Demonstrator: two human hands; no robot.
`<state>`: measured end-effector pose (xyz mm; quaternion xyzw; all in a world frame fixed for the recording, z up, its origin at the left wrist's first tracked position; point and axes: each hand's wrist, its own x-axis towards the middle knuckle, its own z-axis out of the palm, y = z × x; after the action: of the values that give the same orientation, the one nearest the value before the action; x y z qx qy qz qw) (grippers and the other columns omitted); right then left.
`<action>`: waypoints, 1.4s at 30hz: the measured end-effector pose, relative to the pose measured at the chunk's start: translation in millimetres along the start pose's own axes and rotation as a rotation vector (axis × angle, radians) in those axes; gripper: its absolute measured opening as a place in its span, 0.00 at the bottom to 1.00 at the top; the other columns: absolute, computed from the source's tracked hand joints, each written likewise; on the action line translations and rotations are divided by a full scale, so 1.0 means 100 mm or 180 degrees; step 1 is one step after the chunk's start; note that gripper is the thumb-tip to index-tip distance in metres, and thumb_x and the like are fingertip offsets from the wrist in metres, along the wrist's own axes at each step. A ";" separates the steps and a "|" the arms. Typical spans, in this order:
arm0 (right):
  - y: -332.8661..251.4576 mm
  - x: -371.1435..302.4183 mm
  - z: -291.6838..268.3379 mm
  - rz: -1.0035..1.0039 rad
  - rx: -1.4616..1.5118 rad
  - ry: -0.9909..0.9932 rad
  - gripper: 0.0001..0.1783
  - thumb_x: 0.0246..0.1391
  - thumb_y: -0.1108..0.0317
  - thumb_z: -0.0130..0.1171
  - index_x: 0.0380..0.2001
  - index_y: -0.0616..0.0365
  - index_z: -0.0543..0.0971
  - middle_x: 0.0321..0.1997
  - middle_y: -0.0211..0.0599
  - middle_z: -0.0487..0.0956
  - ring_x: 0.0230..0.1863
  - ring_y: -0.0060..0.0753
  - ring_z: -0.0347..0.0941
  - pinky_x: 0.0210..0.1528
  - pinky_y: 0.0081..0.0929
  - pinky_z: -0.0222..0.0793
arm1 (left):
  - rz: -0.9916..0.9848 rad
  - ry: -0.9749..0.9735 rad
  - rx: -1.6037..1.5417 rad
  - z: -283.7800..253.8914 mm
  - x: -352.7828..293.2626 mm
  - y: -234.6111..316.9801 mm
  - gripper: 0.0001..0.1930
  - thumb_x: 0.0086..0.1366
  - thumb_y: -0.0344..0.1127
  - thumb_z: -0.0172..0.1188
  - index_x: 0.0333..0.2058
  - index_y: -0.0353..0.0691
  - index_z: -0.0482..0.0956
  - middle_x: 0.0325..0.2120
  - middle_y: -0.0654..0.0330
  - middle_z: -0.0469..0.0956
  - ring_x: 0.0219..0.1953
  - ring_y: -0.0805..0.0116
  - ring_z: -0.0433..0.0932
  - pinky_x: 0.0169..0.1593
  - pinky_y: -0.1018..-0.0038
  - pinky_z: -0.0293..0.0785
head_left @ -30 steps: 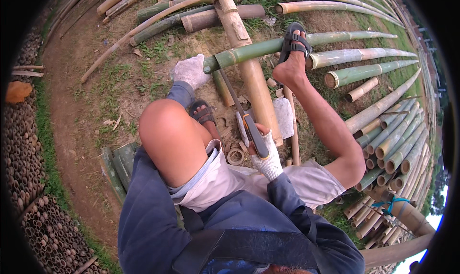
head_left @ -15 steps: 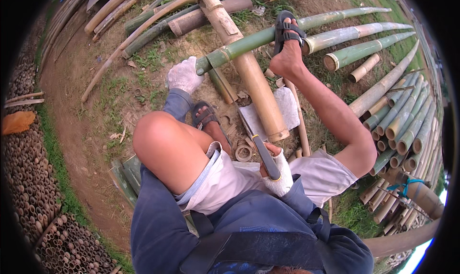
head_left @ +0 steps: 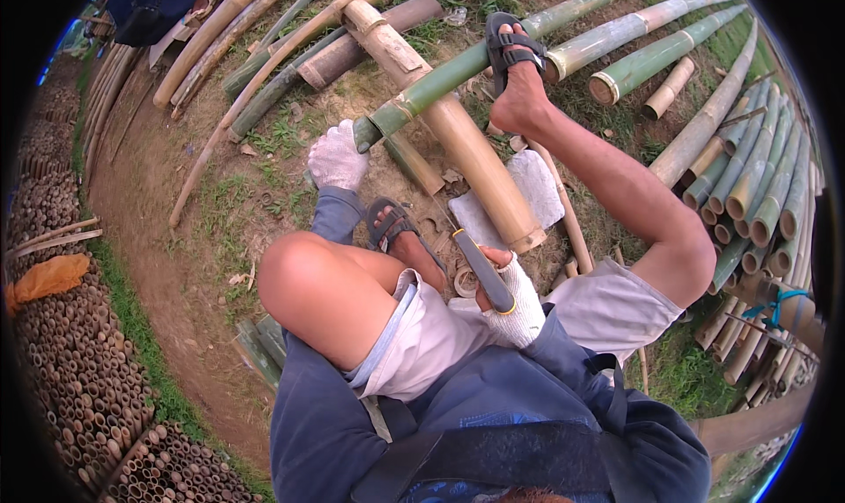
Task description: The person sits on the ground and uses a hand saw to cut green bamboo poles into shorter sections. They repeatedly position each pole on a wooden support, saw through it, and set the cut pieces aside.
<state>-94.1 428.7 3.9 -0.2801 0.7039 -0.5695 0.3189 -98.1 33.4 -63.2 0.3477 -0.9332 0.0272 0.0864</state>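
Note:
A green bamboo pole (head_left: 444, 82) lies across a thick tan bamboo log (head_left: 482, 176), crossing it at an angle. My left hand (head_left: 337, 157), in a whitish work glove, is closed on the pole's near end, its fingers partly hidden. In my right hand (head_left: 512, 302), which wears a white fingerless glove, is a handsaw (head_left: 486, 272) with a grey, yellow-edged handle. Its thin blade points up and left toward the pole's near end; the far part of the blade is blurred. My sandalled right foot (head_left: 515, 52) presses on the pole beyond the log.
Below the log lies a pale slab (head_left: 539, 186). A short bamboo offcut (head_left: 414, 164) rests near the pole's end. Cut bamboo poles (head_left: 761, 173) are stacked at right, more poles (head_left: 647, 32) lie beyond. Piled bamboo pieces (head_left: 84, 371) fill the left side. Another person's dark clothing (head_left: 154, 10) shows at upper left.
The whole view has tilted and shifted. The saw's blade, which reached up to the pole near my left hand, now shows shorter and blurred. My left hand stays at the pole's end.

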 end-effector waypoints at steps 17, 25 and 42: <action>-0.13 0.41 0.26 -0.0613 -0.0133 0.0212 0.38 0.57 0.80 0.69 0.71 0.61 0.71 0.48 0.31 0.79 0.40 0.22 0.76 0.45 0.27 0.76 | -0.0013 -0.0046 0.0028 -0.07 -0.02 0.05 0.26 0.59 0.49 0.76 0.54 0.51 0.82 0.43 0.54 0.86 0.47 0.48 0.88 0.51 0.50 0.83; -0.24 0.48 0.20 -0.0292 -0.0670 0.0235 0.39 0.56 0.74 0.72 0.71 0.58 0.72 0.53 0.48 0.86 0.50 0.39 0.87 0.52 0.35 0.82 | 0.0001 0.0121 0.0013 -0.05 0.01 0.02 0.25 0.59 0.48 0.75 0.53 0.52 0.82 0.42 0.56 0.86 0.47 0.49 0.88 0.50 0.51 0.83; -0.18 0.21 0.20 -0.0213 0.0034 0.0126 0.34 0.57 0.84 0.65 0.68 0.62 0.74 0.56 0.40 0.81 0.56 0.27 0.79 0.58 0.27 0.76 | 0.0053 0.0601 -0.0059 -0.08 0.07 -0.03 0.22 0.58 0.45 0.76 0.51 0.54 0.83 0.41 0.58 0.85 0.47 0.51 0.87 0.49 0.51 0.83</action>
<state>-91.5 396.8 16.0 -0.2905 0.6973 -0.5890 0.2871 -100.2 26.9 -53.8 0.3350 -0.9240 0.0519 0.1769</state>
